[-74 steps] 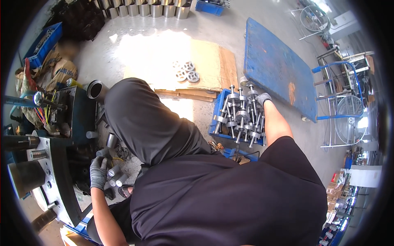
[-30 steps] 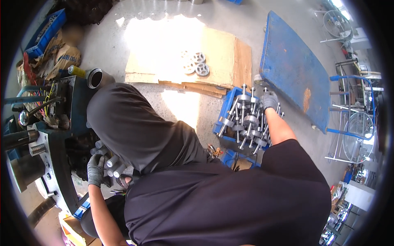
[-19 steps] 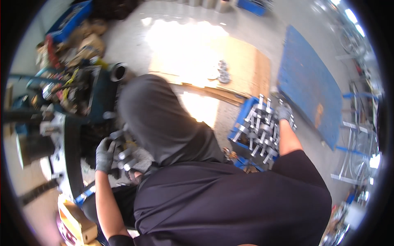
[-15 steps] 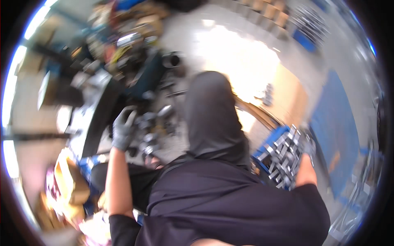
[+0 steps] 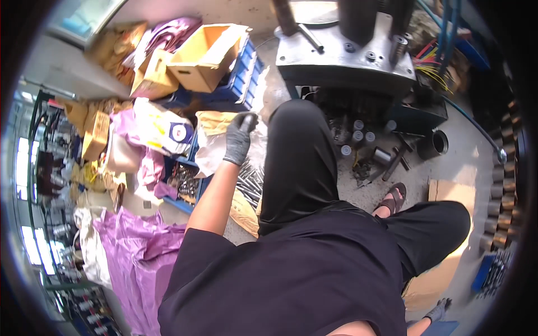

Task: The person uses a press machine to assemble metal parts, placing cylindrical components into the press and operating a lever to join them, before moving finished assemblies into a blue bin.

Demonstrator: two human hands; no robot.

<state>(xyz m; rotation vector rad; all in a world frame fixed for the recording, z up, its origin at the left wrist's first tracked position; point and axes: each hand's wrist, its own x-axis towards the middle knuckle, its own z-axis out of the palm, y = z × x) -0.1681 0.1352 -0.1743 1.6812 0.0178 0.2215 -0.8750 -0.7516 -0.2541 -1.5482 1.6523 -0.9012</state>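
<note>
My left hand (image 5: 239, 140), in a grey glove with dark fingertips, is raised left of my knee. Its fingers are bent but apart, and I see nothing held in them. Below it is a crumpled white sheet (image 5: 210, 154) beside brown paper (image 5: 216, 122). A pile of thin metal rods (image 5: 250, 186) lies between my left forearm and my leg. At the lower right edge, my gloved right hand (image 5: 439, 309) reaches out low with its fingers stretched, above something blue. No object shows in it.
A heavy steel machine (image 5: 342, 61) stands ahead. Metal cylinders (image 5: 358, 136) and a hammer-like tool (image 5: 399, 157) lie on the floor. At left are a cardboard box (image 5: 207, 56), a blue bin of small metal parts (image 5: 182, 182) and a purple sack (image 5: 140, 246). A cardboard sheet (image 5: 437, 280) lies right.
The whole view has swung toward my left, bringing the machine and sacks in front. My right hand is no longer at the bin of metal pieces. My left hand is now over the white sheet.
</note>
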